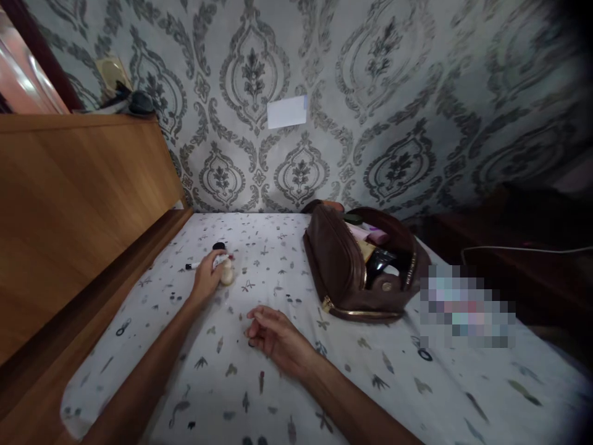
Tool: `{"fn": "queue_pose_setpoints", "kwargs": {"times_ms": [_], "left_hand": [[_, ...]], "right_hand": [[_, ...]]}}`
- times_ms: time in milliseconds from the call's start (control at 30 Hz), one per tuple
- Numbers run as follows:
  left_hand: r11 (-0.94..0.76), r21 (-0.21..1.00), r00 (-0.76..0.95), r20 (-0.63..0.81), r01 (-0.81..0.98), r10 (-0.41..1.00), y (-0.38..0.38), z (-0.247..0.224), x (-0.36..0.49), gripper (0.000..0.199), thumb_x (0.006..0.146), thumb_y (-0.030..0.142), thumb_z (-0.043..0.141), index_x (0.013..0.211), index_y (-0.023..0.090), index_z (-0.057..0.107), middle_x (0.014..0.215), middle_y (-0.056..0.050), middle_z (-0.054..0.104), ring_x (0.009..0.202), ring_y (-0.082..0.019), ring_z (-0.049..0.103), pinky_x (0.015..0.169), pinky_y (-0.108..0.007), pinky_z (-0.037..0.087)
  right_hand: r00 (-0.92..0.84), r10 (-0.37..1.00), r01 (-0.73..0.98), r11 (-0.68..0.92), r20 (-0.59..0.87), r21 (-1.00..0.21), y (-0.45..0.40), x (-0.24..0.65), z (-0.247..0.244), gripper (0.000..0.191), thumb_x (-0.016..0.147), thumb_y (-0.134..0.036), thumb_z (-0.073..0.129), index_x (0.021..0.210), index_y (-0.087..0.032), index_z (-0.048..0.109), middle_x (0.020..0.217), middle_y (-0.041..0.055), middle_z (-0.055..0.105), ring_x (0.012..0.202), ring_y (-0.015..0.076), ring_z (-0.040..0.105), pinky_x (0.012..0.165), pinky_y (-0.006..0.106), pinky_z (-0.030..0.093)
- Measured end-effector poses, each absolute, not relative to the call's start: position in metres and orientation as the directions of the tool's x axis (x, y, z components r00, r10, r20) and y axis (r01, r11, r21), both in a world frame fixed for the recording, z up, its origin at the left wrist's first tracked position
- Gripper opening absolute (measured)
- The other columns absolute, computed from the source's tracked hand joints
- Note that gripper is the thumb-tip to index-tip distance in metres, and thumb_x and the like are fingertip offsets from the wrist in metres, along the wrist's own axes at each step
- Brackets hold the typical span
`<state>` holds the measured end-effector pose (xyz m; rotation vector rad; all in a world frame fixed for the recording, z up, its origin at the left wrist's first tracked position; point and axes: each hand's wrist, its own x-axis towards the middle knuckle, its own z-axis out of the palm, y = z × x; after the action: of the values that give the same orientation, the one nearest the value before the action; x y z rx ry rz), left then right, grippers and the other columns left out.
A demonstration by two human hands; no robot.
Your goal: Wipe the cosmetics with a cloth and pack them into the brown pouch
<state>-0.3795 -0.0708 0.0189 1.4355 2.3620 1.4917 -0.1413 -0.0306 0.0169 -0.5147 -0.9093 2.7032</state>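
My left hand is at the left of the patterned white sheet, its fingers closed on a small cream-coloured object with a rounded end, perhaps a little bottle. A slim white tube with a black end lies behind that hand, which partly hides it. Just beyond the fingers sits a small round black item. My right hand hovers palm-inward nearer to me, fingers loosely bent and apart, with nothing visible in them. To its right stands an unzipped brown toiletry bag, holding tubes and several other items.
A wooden board rises along the left edge of the bed sheet. Behind is a wall with grey patterned wallpaper and a white paper. A pixelated patch covers something right of the bag. A pale cable runs at far right.
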Motion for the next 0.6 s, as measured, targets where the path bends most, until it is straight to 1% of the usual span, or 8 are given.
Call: {"fn": "queue_pose_setpoints", "kwargs": {"times_ms": [67,167,233,333,400,467,600], "left_hand": [[0.138,0.655,-0.535,0.457,0.743,0.711,-0.072,0.013,-0.372,0.034,0.086,0.034,0.050,0.113,0.020,0.064,0.118,-0.008,0.067,0.113,-0.027,0.058,0.102,-0.041,0.042],[0.152,0.580,-0.488,0.483,0.800,0.727,-0.075,0.011,-0.369,0.033,0.088,0.035,0.049,0.114,0.021,0.064,0.117,-0.009,0.066,0.117,-0.027,0.057,0.104,-0.042,0.041],[0.190,0.546,-0.498,0.495,0.816,0.712,-0.075,0.016,-0.373,0.032,0.090,0.035,0.046,0.114,0.021,0.063,0.118,-0.009,0.064,0.116,-0.026,0.057,0.104,-0.040,0.042],[0.312,0.503,-0.561,0.481,0.806,0.674,-0.066,0.029,-0.393,0.035,0.093,0.033,0.039,0.118,0.019,0.059,0.123,-0.011,0.062,0.116,-0.025,0.057,0.102,-0.039,0.044],[0.411,0.461,-0.603,0.426,0.786,0.675,-0.056,0.038,-0.409,0.038,0.093,0.034,0.039,0.120,0.017,0.059,0.122,-0.012,0.062,0.114,-0.026,0.058,0.099,-0.039,0.045],[0.497,0.407,-0.632,0.337,0.766,0.698,-0.043,0.043,-0.422,0.039,0.090,0.037,0.044,0.120,0.017,0.060,0.120,-0.013,0.064,0.112,-0.028,0.060,0.097,-0.040,0.046],[0.591,0.309,-0.653,0.153,0.745,0.742,-0.023,0.048,-0.429,0.042,0.082,0.039,0.056,0.117,0.017,0.065,0.114,-0.015,0.069,0.107,-0.033,0.064,0.089,-0.041,0.049]], "right_hand": [[-0.919,0.322,-0.125,-0.784,-0.228,-0.608,-0.029,-0.138,0.014,0.040,0.061,-0.040,0.089,0.082,-0.013,0.068,0.060,-0.0004,0.066,0.064,0.0109,0.063,0.064,0.022,0.046],[-0.923,0.320,-0.140,-0.798,-0.215,-0.587,-0.027,-0.137,0.012,0.038,0.065,-0.041,0.087,0.083,-0.013,0.068,0.061,0.0009,0.067,0.065,0.0116,0.065,0.064,0.023,0.046],[-0.925,0.316,-0.143,-0.804,-0.210,-0.578,-0.026,-0.137,0.012,0.037,0.067,-0.041,0.086,0.083,-0.013,0.069,0.061,0.0015,0.067,0.065,0.0120,0.065,0.063,0.023,0.046],[-0.929,0.308,-0.149,-0.818,-0.205,-0.555,-0.025,-0.137,0.011,0.035,0.068,-0.040,0.085,0.083,-0.012,0.070,0.061,0.0016,0.068,0.065,0.0123,0.065,0.062,0.023,0.046],[-0.930,0.305,-0.156,-0.831,-0.203,-0.534,-0.023,-0.137,0.011,0.033,0.068,-0.038,0.085,0.083,-0.012,0.070,0.061,0.0015,0.068,0.065,0.0124,0.065,0.063,0.024,0.046],[-0.932,0.305,-0.167,-0.842,-0.197,-0.512,-0.023,-0.136,0.010,0.032,0.068,-0.036,0.084,0.084,-0.012,0.070,0.061,0.0013,0.068,0.065,0.0127,0.065,0.064,0.024,0.045],[-0.939,0.292,-0.182,-0.869,-0.180,-0.460,-0.025,-0.134,0.007,0.032,0.069,-0.037,0.081,0.084,-0.011,0.069,0.060,0.0017,0.068,0.063,0.0136,0.065,0.064,0.026,0.044]]}}
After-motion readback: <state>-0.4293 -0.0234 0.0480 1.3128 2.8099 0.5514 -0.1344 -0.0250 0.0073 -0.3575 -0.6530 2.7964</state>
